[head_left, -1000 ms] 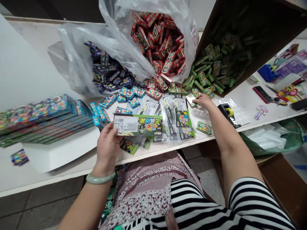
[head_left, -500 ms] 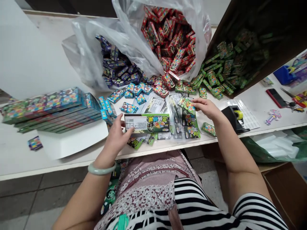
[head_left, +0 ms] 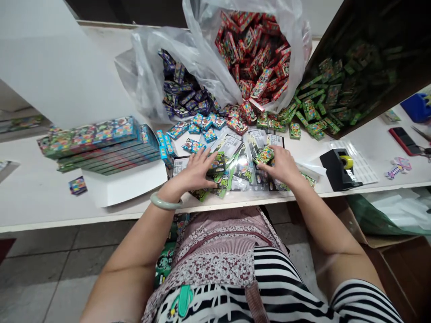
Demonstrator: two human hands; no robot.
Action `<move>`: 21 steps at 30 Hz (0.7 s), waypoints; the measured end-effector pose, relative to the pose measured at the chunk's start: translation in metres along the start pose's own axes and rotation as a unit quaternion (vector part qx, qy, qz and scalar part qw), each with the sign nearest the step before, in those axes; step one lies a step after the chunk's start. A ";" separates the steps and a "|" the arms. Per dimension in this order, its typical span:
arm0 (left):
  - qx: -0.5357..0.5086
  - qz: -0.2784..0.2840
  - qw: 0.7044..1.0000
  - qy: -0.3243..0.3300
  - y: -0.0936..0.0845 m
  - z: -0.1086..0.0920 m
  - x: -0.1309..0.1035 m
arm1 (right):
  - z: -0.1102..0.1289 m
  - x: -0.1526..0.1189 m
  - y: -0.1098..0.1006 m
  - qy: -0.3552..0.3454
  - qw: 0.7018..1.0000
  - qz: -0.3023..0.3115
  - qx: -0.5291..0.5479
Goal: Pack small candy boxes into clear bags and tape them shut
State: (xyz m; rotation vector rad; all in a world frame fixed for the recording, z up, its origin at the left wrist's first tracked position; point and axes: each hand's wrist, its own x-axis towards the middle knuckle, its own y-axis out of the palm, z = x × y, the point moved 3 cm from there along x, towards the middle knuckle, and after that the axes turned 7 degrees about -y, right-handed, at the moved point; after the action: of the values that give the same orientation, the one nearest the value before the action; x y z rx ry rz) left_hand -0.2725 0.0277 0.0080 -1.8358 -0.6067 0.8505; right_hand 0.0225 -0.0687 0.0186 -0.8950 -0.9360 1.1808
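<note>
My left hand [head_left: 193,172] lies with its fingers spread over a black and green printed card [head_left: 217,163], which is partly covered by the hand. In my right hand [head_left: 281,166] is a small green candy box [head_left: 264,155], pinched between thumb and fingers. Between and under the hands lie several clear plastic packets and printed cards [head_left: 243,165]. Small blue boxes [head_left: 193,146] are scattered just beyond my left hand. Some red boxes [head_left: 237,125] and green boxes [head_left: 295,130] lie past the packets.
Plastic bags hold purple boxes [head_left: 186,96] and red boxes [head_left: 259,54]. A tipped carton with green boxes [head_left: 336,89] stands at the right, near a tape dispenser [head_left: 338,168] and a red phone [head_left: 404,141]. Long stacked packs [head_left: 101,146] sit at the left, behind white card [head_left: 128,186].
My left hand has opened and spread over the card it was holding up. My right hand has moved slightly nearer the packets with the green box. The whole view has shifted.
</note>
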 end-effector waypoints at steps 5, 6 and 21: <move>-0.003 -0.028 0.999 -0.023 -0.006 0.018 -0.001 | 0.007 -0.017 0.016 -0.007 0.999 -0.032 0.010; -0.016 -0.053 0.998 -0.014 -0.008 0.017 -0.004 | 0.010 -0.018 0.012 -0.030 0.998 -0.047 0.032; -0.065 -0.163 0.973 0.151 -0.016 -0.015 -0.045 | 0.074 -0.036 -0.037 -0.356 0.930 0.075 0.050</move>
State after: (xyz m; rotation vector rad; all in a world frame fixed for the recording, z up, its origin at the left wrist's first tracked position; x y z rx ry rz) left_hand -0.2901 -0.0071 0.0394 -1.8667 -0.7524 0.3116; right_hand -0.0382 -0.1045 0.0750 -0.4472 -1.3828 1.7210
